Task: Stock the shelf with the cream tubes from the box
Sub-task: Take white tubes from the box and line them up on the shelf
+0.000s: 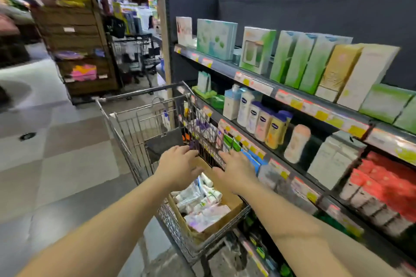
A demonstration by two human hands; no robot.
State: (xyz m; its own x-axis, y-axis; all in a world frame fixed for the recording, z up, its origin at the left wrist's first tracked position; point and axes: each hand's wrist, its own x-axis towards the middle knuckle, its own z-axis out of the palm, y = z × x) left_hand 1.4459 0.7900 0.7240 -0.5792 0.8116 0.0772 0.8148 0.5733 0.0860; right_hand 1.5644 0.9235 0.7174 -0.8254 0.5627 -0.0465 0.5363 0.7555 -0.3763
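**Both hands spread over the cart, box of tubes below**

Now both hands reach forward at the centre of the frame, fingers straight and spread wide, holding nothing. The left hand (177, 165) hovers above the far end of the cardboard box (227, 198); the right hand (236, 170) lies at the cart's right wire edge, just beside the shelf. Whether either palm touches the wire or the cardboard cannot be told.

The box sits in the near end of the wire shopping cart (126, 132), lower centre, its brown walls close against the mesh. Inside lie the cream tubes (202, 198), white and pale purple, heaped loosely.

The cart stands tight along the shelf (319, 105), which fills the right half of the frame; its right rim runs just beside the price-tag strips on the shelf edges. Lotion bottles (263, 119) stand on the middle tier, green and cream cartons (315, 63) on the tier above, red-orange packs (382, 184) at lower right.

Open tiled floor (56, 141) spreads across the left of the frame, as far as a brown display rack (76, 47) at upper left.
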